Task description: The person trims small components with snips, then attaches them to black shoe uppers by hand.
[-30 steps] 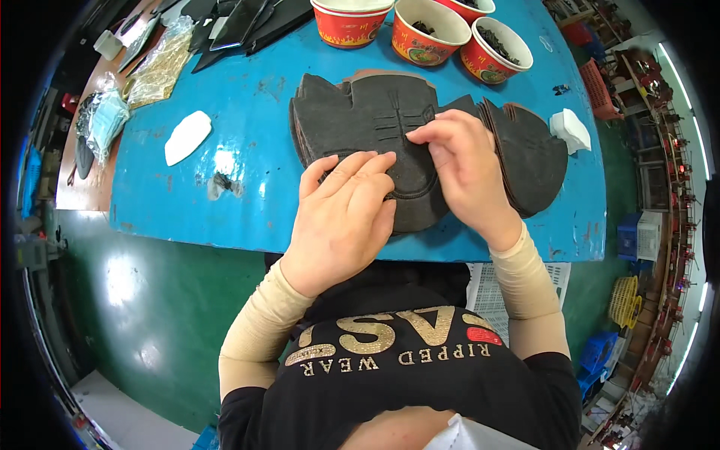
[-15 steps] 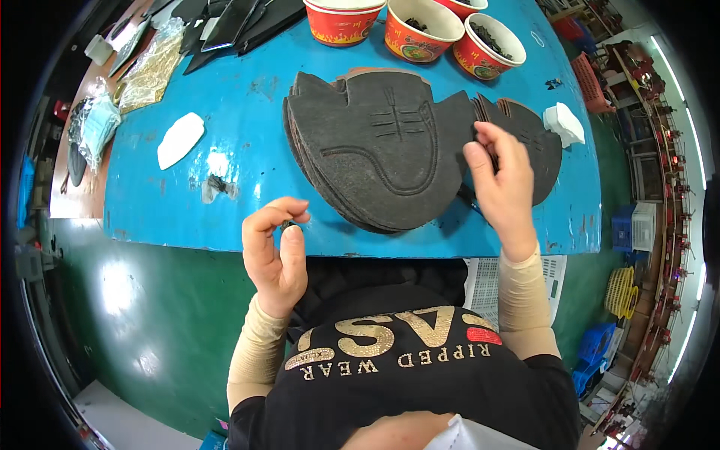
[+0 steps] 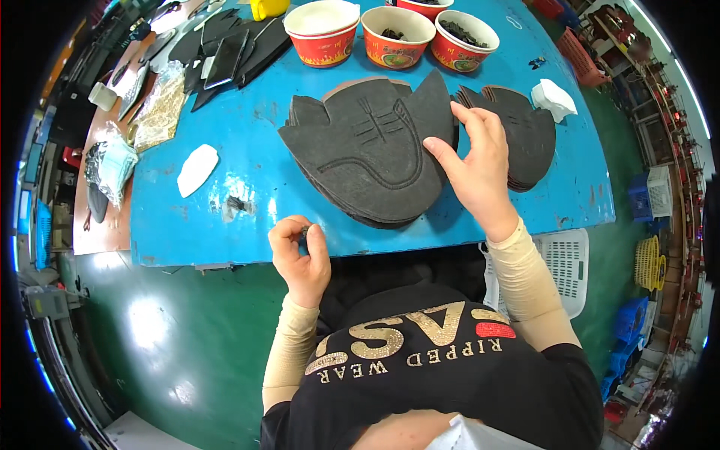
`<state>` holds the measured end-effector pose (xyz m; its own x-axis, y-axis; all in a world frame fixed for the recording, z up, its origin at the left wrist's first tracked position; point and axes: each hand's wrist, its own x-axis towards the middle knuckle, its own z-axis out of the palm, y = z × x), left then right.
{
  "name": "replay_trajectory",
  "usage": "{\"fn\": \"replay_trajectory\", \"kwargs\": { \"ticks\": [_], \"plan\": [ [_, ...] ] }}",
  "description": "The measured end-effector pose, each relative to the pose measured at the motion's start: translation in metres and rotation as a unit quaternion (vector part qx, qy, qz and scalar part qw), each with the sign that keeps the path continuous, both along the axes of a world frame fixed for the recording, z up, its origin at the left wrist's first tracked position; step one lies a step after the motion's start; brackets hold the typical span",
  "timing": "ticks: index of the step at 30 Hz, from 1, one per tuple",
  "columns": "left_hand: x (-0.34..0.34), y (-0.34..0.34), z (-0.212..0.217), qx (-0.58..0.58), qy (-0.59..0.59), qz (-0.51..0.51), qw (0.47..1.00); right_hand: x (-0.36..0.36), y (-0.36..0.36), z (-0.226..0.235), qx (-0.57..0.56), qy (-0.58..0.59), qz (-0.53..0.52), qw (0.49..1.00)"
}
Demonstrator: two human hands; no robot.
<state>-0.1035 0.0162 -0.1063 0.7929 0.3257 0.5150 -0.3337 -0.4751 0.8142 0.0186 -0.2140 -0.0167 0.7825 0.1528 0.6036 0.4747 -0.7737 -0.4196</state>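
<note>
In front of me lies a stack of flat black cut-out pieces [image 3: 360,169] with pressed-in line patterns and pointed corners. My right hand [image 3: 480,169] grips the right edge of the top piece, thumb on its face and fingers over the edge. The top piece sits turned a little against those below. Off the table's front edge, my left hand [image 3: 301,262] is closed, thumb against curled fingers, pinching a small dark bit that is mostly hidden. Behind my right hand stands a second stack of black pieces [image 3: 521,131].
Red-and-white paper bowls [image 3: 397,49], some holding dark bits, stand at the back of the blue table [image 3: 300,97]. A white oval pad [image 3: 199,171] and a dark scrap [image 3: 238,204] lie left. Crumpled white paper [image 3: 553,100] sits right; a white basket [image 3: 562,270] is below.
My right hand has moved from beside the second stack onto the main stack's top piece, which has turned, its right point swinging up. The left hand remains closed; the whole view has shifted.
</note>
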Motion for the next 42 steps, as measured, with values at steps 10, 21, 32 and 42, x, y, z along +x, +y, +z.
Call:
{"fn": "replay_trajectory", "kwargs": {
  "ticks": [10,21,32,42],
  "plan": [
    [0.004,-0.005,0.006,-0.103,-0.009,-0.034,0.994,-0.027,0.008,0.015,0.151,-0.191,0.29,0.926],
    [0.014,0.0,-0.025,0.054,-0.101,0.126,0.985,0.062,-0.173,-0.017,0.518,-0.009,-0.046,0.854],
    [0.025,0.006,-0.029,0.14,-0.104,0.173,0.969,0.065,-0.188,-0.043,0.29,0.037,-0.143,0.946],
    [-0.014,-0.063,0.056,-0.169,-0.066,-0.122,0.976,-0.086,-0.089,-0.013,0.22,0.016,0.103,0.97]
  ]
}}
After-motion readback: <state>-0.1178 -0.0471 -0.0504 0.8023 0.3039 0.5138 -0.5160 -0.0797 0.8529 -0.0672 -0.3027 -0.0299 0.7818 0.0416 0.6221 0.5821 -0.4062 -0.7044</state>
